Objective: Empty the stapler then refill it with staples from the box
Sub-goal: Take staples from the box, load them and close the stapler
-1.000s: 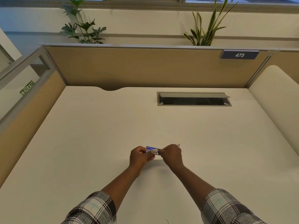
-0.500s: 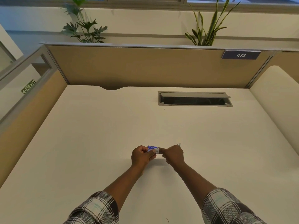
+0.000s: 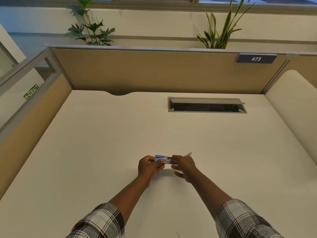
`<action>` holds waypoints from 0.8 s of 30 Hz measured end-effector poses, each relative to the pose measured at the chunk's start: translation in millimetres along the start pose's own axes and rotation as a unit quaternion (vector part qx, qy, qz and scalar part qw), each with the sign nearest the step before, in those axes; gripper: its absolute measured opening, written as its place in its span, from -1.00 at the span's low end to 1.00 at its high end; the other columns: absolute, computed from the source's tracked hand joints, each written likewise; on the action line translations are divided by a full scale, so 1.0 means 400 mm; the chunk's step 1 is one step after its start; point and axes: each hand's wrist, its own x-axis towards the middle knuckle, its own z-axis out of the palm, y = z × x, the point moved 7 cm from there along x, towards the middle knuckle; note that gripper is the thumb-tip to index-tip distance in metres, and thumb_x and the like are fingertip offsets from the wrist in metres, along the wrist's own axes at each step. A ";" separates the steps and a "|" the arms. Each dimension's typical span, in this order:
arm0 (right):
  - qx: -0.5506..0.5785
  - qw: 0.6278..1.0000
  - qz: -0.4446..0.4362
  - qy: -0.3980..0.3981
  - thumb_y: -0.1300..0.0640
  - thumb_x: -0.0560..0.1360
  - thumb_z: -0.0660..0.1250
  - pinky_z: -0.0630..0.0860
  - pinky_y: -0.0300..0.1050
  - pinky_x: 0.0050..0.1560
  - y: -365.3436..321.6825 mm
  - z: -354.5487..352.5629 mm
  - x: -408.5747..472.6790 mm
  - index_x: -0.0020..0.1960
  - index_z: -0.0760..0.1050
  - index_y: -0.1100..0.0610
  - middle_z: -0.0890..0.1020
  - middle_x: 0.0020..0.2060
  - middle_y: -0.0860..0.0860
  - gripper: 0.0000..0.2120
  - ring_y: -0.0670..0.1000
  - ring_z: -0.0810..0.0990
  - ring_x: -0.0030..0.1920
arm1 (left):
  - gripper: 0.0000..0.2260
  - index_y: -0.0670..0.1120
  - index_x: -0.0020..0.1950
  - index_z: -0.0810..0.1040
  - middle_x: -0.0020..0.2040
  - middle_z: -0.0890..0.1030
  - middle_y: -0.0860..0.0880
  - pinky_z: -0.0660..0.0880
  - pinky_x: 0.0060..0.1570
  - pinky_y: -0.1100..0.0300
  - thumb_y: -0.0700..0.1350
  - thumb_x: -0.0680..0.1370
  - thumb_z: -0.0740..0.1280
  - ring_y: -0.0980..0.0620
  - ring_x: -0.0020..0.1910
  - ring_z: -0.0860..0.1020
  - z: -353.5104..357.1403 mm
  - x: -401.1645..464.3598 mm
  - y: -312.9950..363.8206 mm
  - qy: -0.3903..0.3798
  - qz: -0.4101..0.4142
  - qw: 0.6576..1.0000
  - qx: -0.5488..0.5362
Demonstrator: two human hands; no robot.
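Observation:
My left hand (image 3: 148, 166) grips a small blue and white staple box (image 3: 160, 158) just above the desk. A grey piece (image 3: 169, 160) sticks out of the box's right end, and my right hand (image 3: 185, 166) pinches it with thumb and forefinger while the lower fingers spread loosely. Whether that piece is the inner tray or a strip of staples is too small to tell. A thin shiny metal part (image 3: 188, 154), probably the stapler, shows on the desk just behind my right hand, mostly hidden by it.
The cream desk (image 3: 103, 152) is walled by tan partitions at the back and left. An open grey cable hatch (image 3: 206, 105) sits at the back right. A rounded cream panel (image 3: 291, 109) borders the right side. A tiny dark scrap (image 3: 177, 234) lies near the front edge.
My right hand has drawn slightly to the right, and a grey piece now shows between it and the box. Its lower fingers have spread open. The left hand stays put.

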 end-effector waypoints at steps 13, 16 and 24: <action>0.037 0.998 -0.032 -0.041 0.22 0.33 0.32 0.45 -0.17 -0.25 0.012 -0.023 0.011 -0.25 0.56 0.19 0.60 -0.29 0.07 -0.94 -0.02 0.51 -0.33 | -0.88 -0.30 -0.10 0.51 -0.11 0.65 -0.28 0.66 -0.27 0.15 -0.35 0.46 0.43 -0.15 -0.17 0.67 -0.043 0.014 -0.023 0.028 -0.048 0.996 -0.070; 0.035 0.997 -0.049 -0.037 0.28 0.33 0.33 0.35 -0.19 -0.32 0.008 -0.022 0.011 -0.36 0.48 0.17 0.50 -0.40 0.06 -0.89 -0.03 0.37 -0.43 | -0.89 -0.31 -0.09 0.51 -0.11 0.65 -0.29 0.66 -0.27 0.15 -0.35 0.47 0.43 -0.16 -0.17 0.66 -0.045 0.017 -0.027 0.028 -0.054 0.996 -0.072; -0.301 0.938 -0.173 0.012 0.16 0.34 0.42 0.41 -0.21 -0.22 0.017 -0.008 0.039 -0.39 0.57 0.00 0.61 -0.39 -0.08 -0.84 -0.06 0.55 -0.28 | -0.81 -0.30 -0.03 0.52 -0.05 0.67 -0.32 0.66 -0.25 0.12 -0.35 0.43 0.47 -0.12 -0.23 0.69 -0.058 0.023 -0.030 0.028 -0.059 0.996 -0.055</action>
